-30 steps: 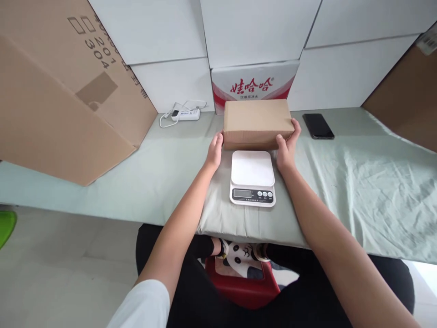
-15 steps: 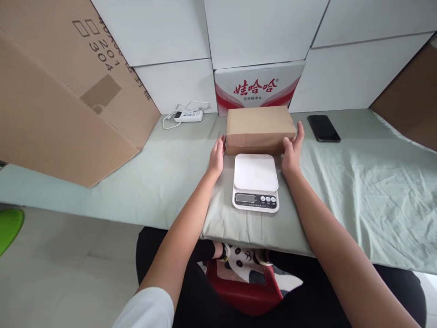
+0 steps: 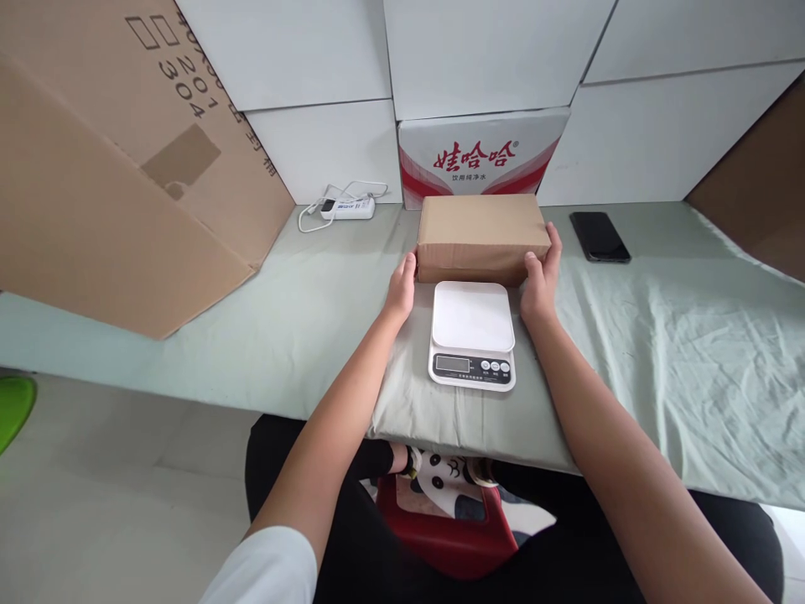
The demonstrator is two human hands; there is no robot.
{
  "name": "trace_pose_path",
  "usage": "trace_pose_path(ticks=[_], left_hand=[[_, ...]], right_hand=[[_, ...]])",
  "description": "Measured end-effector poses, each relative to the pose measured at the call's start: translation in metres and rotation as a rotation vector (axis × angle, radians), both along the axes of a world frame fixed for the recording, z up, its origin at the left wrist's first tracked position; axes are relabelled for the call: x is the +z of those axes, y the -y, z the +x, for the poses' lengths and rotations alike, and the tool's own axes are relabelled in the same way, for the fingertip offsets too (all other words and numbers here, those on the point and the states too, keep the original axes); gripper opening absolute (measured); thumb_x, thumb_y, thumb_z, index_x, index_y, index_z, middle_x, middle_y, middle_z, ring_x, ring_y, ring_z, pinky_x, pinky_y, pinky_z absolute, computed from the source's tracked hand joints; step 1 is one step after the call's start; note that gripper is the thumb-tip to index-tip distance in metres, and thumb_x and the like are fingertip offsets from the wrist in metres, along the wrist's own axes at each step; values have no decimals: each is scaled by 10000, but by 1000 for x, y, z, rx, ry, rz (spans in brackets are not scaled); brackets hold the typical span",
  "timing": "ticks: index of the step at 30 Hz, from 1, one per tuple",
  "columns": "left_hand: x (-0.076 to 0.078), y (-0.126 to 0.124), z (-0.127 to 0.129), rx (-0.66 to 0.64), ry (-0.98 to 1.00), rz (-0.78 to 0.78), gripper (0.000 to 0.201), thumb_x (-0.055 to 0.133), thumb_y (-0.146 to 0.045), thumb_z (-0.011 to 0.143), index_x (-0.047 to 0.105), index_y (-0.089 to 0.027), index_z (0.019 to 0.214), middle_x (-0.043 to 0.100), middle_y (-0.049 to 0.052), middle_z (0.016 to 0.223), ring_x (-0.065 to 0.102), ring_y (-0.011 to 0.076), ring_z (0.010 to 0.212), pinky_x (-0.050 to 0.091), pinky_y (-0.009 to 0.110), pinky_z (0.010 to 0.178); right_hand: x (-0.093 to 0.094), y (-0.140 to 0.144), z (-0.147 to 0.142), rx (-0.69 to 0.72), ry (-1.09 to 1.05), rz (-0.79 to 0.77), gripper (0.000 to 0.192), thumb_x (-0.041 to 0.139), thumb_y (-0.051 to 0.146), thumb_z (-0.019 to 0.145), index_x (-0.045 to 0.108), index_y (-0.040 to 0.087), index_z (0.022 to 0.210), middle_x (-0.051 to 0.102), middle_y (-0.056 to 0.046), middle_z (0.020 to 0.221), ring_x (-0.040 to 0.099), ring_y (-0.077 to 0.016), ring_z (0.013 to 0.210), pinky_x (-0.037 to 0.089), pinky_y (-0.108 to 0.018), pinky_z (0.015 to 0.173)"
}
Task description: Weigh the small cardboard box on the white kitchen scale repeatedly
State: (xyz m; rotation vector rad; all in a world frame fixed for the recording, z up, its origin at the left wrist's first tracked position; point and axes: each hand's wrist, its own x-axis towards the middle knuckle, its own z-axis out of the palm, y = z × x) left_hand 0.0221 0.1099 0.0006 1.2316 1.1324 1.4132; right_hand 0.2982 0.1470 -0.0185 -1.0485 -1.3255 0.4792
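Box (image 3: 483, 220) on tabletop (image 3: 327, 310), just behind scale (image 3: 473, 317). Left hand (image 3: 401, 289) and right hand (image 3: 539, 281) now closer to its ends than half a second ago; grip firmed, box held between both.

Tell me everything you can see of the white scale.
The white scale looks plastic, with a flat, round-cornered platform. Along the near edge, a dark panel holds a grey display, without readable digits, and three round pale buttons; the small print is illegible. The scale lies flat on the greenish cloth, on the near side of the brown box; whether those two touch is unclear.
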Motion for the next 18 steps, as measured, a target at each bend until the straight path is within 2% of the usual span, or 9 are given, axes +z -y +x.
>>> trace_pose_path(ticks=[6, 14, 18], left_hand=[[-4, -3, -2, -3, 5, 15, 769, 420, -799, 1059, 658, -259, 1552, 637, 79, 1718, 512, 295, 1684, 440, 402, 1377], [1, -2, 0, 5, 9, -12, 788, 380, -794, 1070, 629, -257, 1590, 594, 65, 1757, 423, 310, 1737, 455, 397, 1367], [1, -3, -1, -9, -12, -16, 798, 363, -793, 1073, 602, -261, 1619, 585, 60, 1765, 458, 292, 1718, 454, 380, 1365]], right_hand=[[-2, -1, 0, -27, 15, 10, 794, 594, 680, 938, 459, 323, 1634, 503, -119, 1733, 391, -387, 1696, 253, -693, 1443], [-6, -7, 2, -2, 6, -4, 822, 585, 701, 934, 440, 321, 1648, 500, -108, 1744, 407, -386, 1693, 242, -704, 1447], [-8, -10, 2, 5, -5, 3, 815, 578, 712, 934, 441, 331, 1641, 510, -100, 1737, 414, -379, 1692, 241, -695, 1450]])
